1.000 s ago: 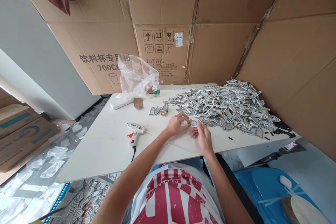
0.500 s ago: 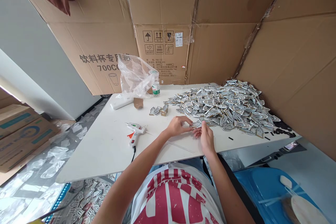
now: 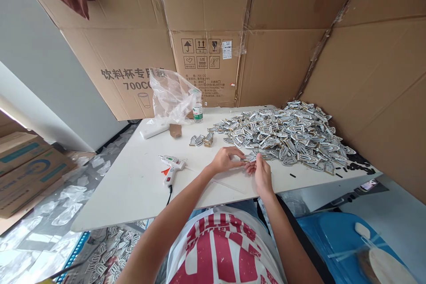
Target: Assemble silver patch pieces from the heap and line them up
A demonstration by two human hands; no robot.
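Observation:
My left hand (image 3: 226,160) and my right hand (image 3: 262,175) meet over the white table, just in front of a big pile of small flat cut-out pieces (image 3: 282,135). Between my fingertips is one flat grey-and-white piece (image 3: 248,158), partly covered by the fingers. Thumb and fingers of the left hand pinch its near left side. The right hand's thumb is raised at its right end, with the other fingers curled beneath. A glue gun (image 3: 172,168) lies on its side left of my hands, its cord running over the table's front edge.
A short stack of pieces (image 3: 208,140) stands beyond my left hand. Behind are a bottle (image 3: 197,112), a clear plastic bag (image 3: 173,95) and a brown scrap (image 3: 175,131). Small black strips (image 3: 361,166) lie at right. Cardboard walls (image 3: 206,4) enclose the table's back and right.

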